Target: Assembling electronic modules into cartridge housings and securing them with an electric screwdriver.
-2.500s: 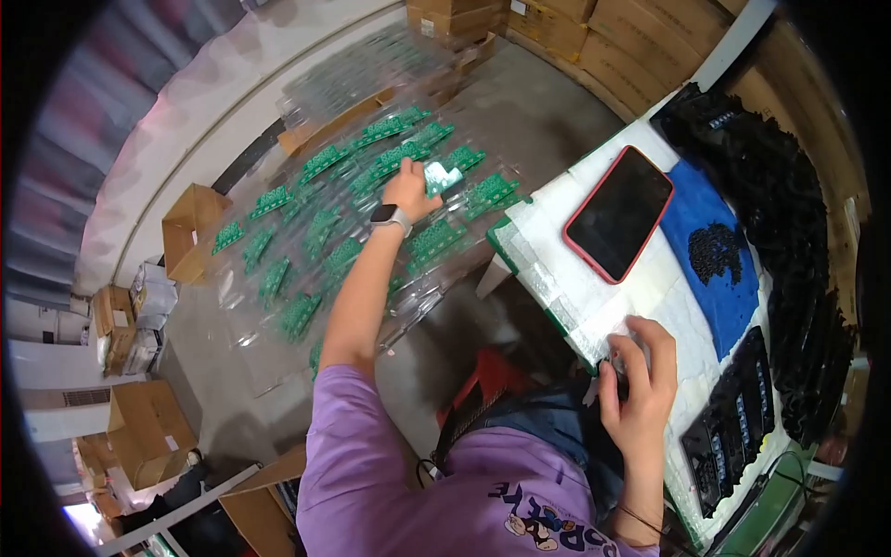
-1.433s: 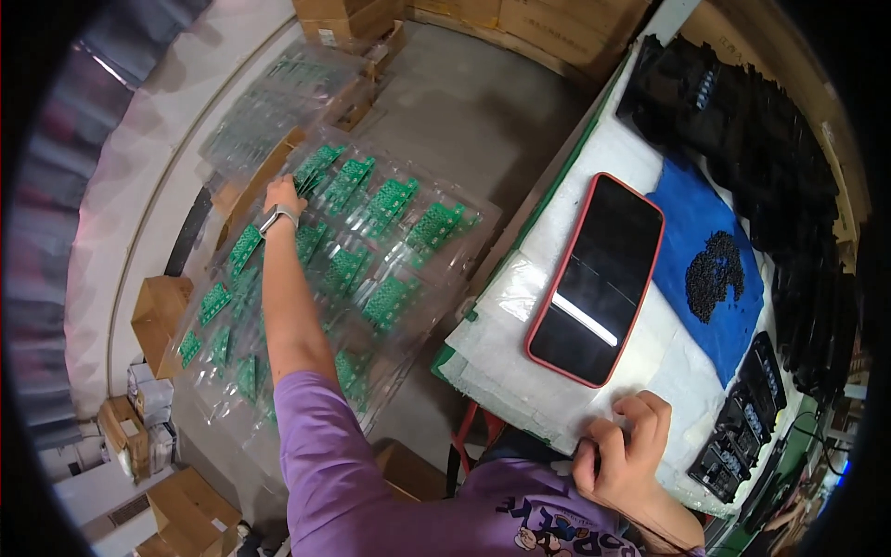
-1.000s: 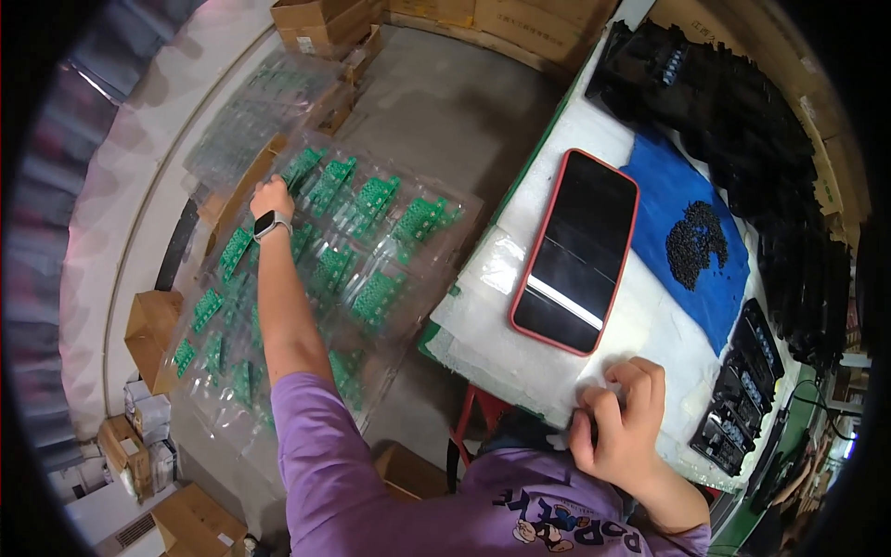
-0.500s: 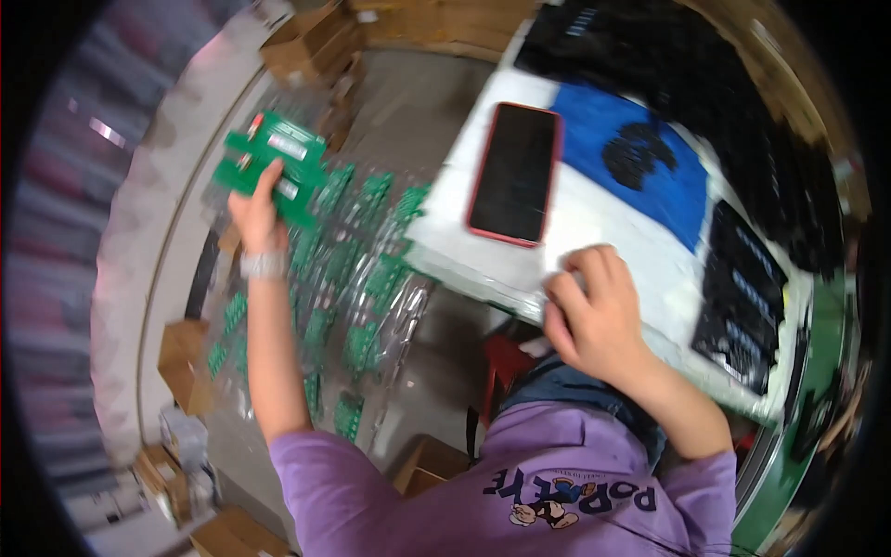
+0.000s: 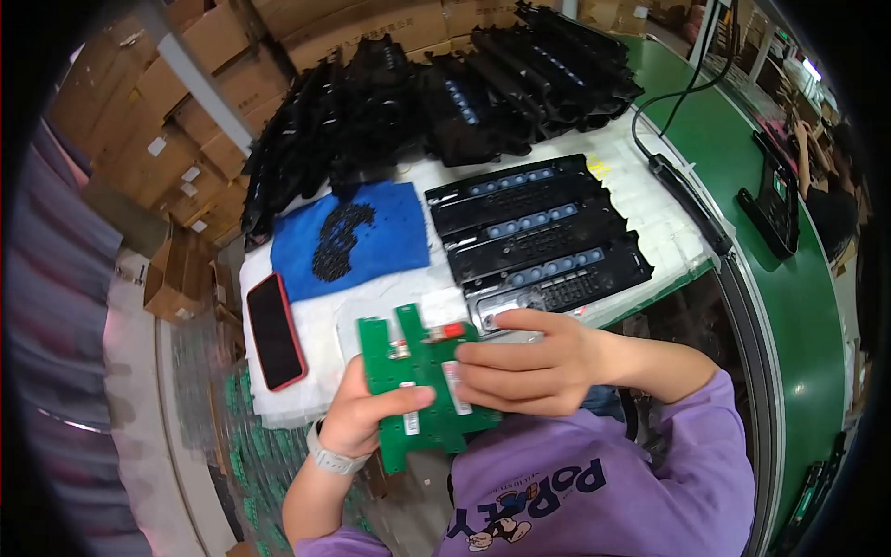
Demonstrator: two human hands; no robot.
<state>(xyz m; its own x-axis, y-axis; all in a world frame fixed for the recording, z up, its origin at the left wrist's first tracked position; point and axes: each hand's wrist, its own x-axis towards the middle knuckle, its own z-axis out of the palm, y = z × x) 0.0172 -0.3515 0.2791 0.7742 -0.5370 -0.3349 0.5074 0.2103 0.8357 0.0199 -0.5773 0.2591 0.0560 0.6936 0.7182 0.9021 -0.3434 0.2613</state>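
In the lower middle of the frame, a person in a purple shirt has a green circuit board with white labels and a red component; whether it is one piece or several layered together cannot be told. The left hand, with a pale watch strap at its wrist, grasps the board from the left, thumb pressed across its face. The right hand lies with bent fingers over the board's right part; whether it pinches cannot be told. Just beyond, on a white-covered table, black panels lie side by side at centre. To their left, a blue cloth bears a pile of tiny black pieces, near a red-edged phone. A dark heap of black parts spans the top. A black corded tool lies at upper right. More green boards sit at lower left, and cardboard boxes fill the upper left.
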